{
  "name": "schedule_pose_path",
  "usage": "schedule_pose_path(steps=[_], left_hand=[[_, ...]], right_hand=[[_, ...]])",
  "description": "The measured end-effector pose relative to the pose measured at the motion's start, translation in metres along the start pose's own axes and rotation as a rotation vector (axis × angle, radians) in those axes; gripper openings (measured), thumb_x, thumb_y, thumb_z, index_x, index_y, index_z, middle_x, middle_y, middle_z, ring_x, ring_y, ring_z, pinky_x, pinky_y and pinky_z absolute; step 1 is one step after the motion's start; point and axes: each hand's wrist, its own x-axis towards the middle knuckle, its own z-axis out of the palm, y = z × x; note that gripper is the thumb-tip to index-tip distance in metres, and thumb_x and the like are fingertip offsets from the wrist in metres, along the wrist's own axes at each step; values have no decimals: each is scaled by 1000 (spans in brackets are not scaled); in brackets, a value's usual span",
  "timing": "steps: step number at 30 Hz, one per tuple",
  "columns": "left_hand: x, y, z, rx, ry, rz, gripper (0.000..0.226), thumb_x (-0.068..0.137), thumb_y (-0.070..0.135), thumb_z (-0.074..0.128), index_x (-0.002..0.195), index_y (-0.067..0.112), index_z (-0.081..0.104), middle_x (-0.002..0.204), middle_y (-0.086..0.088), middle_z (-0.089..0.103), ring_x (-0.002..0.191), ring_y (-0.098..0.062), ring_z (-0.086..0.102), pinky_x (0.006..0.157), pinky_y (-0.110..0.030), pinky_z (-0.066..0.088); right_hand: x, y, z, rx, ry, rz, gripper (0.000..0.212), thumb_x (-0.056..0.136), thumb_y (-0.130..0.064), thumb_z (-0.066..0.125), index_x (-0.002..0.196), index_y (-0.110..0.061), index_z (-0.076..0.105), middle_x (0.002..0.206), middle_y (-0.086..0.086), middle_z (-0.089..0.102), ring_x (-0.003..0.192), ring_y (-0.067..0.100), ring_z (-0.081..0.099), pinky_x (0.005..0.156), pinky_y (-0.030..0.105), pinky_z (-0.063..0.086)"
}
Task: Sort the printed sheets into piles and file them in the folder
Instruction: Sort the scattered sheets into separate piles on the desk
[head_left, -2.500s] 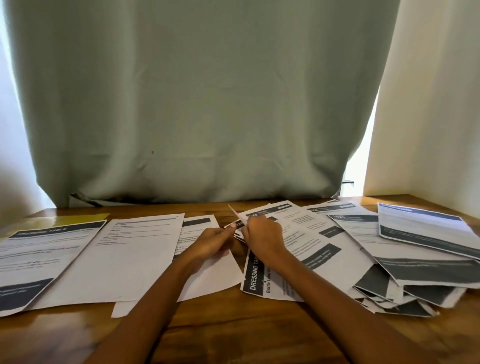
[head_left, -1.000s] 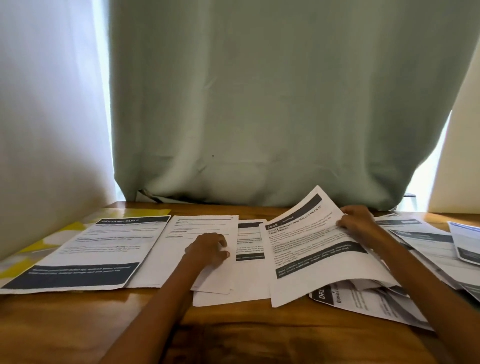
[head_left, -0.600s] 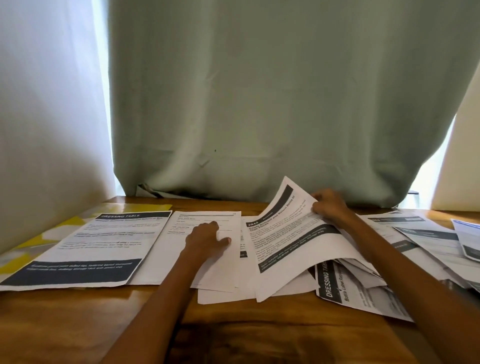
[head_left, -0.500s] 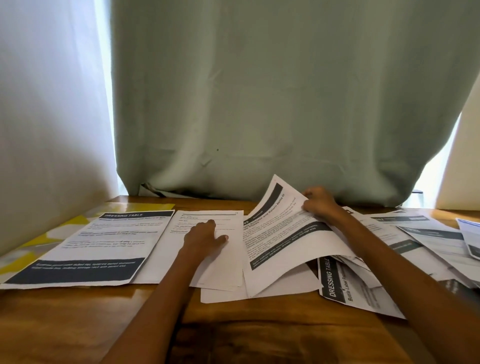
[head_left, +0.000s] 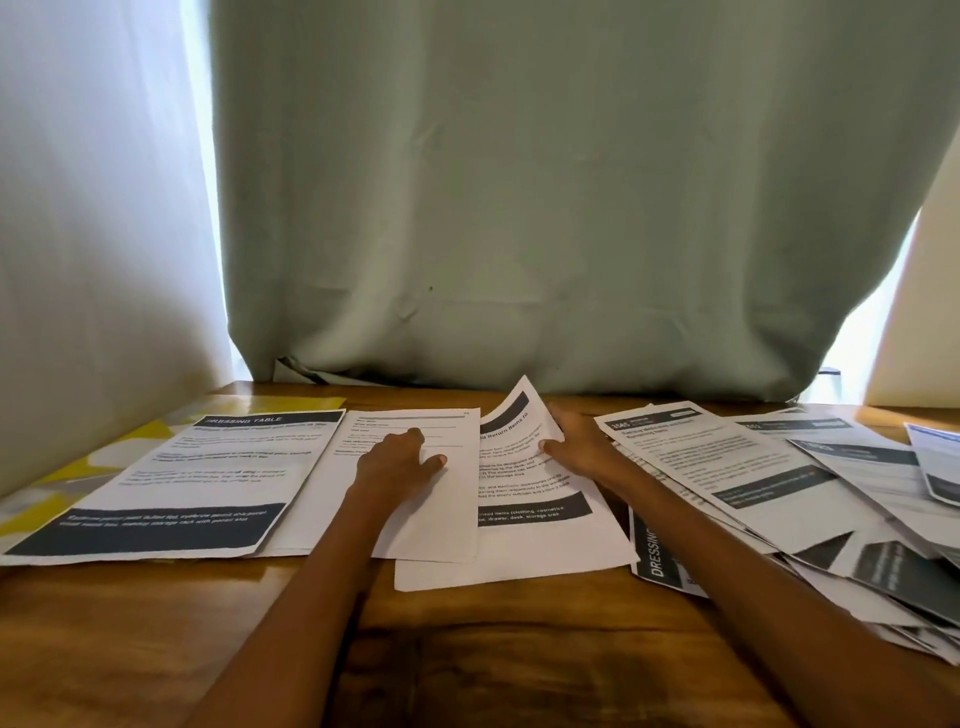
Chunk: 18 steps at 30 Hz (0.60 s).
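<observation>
Printed sheets lie in piles across the wooden table (head_left: 467, 649): your left hand (head_left: 397, 465) rests on the plain-text sheet (head_left: 436, 499), fingers loosely curled, while your right hand (head_left: 579, 449) pinches the banded sheet (head_left: 530, 499). You're mid-sort; next, lay it flat, then draw from the unsorted heap (head_left: 810, 493).

Banded sheet (head_left: 540, 499): its left part lies under the plain sheet (head_left: 415, 499); the heading reads only "Return Items to".
Right hand (head_left: 576, 447): its fingers are partly behind the sheet's raised far corner.
"DRESSING" sheet (head_left: 655, 556): mostly covered by the right forearm and the loose heap (head_left: 810, 493); the rest of its title is hidden.
Loose heap: cut off by the right edge; small print too blurred to read.
Yellow folder (head_left: 291, 402): mostly buried under the "DRESSING TABLE" sheet (head_left: 208, 478).
Counter (head_left: 519, 654): near edge out of view.
</observation>
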Motion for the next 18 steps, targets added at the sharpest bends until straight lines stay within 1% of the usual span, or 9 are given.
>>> schedule_pose_path(steps=[2,3,5,7,8,10,12,16,18], left_hand=[[0,0,1,15,-4,-5,54,93,47,46,137,16,39,139,-5,48,125,-24,47,101,-35,39],[0,1,1,21,-4,-7,54,93,48,46,137,17,39,139,-5,48,125,-24,47,101,-35,39],[-1,2,3,31,1,-10,54,93,48,46,137,17,40,140,-5,48,125,-23,47,101,-35,39],[-2,4,3,29,14,-4,52,93,47,47,136,17,41,138,-5,49,124,-23,48,100,-34,40],[-3,6,3,19,21,0,51,93,47,47,135,17,42,138,-4,50,123,-23,49,100,-34,40],[-3,15,4,-31,35,17,49,93,44,48,133,17,44,135,-4,52,121,-23,50,99,-33,41],[-3,25,8,-115,34,42,45,93,42,51,130,16,47,132,-5,54,118,-22,52,97,-32,42],[1,53,13,-254,-5,122,38,91,36,55,122,14,54,123,-5,60,108,-19,57,89,-25,43],[1,70,13,-347,-26,149,34,90,32,59,117,13,59,123,-6,60,108,-20,57,93,-28,44]], right_hand=[[-1,2,-2,-88,11,11,51,93,-23,57,140,-12,40,142,9,45,125,27,48,100,33,41],[-1,6,-4,-116,40,18,47,93,-26,56,136,-12,45,138,9,49,121,26,51,96,31,43],[-4,14,-14,-180,119,41,32,93,-27,56,121,-11,56,125,10,59,108,24,58,83,26,43],[-8,24,-30,-296,160,99,25,93,-29,56,110,-11,59,115,10,62,100,22,59,76,25,41],[-10,30,-39,-355,154,134,26,92,-30,57,111,-11,58,116,10,62,101,22,59,77,26,41],[-19,40,-56,-480,131,206,32,92,-30,57,119,-13,54,121,8,60,108,21,57,85,29,43],[-27,55,-61,-609,120,248,31,92,-31,55,118,-13,54,118,6,60,105,20,56,88,30,43],[-36,74,-55,-726,75,177,25,95,-33,49,108,-13,58,95,1,60,81,13,51,78,25,39],[-35,76,-52,-773,52,98,24,96,-29,50,110,-11,58,100,3,62,84,13,56,80,24,42]])
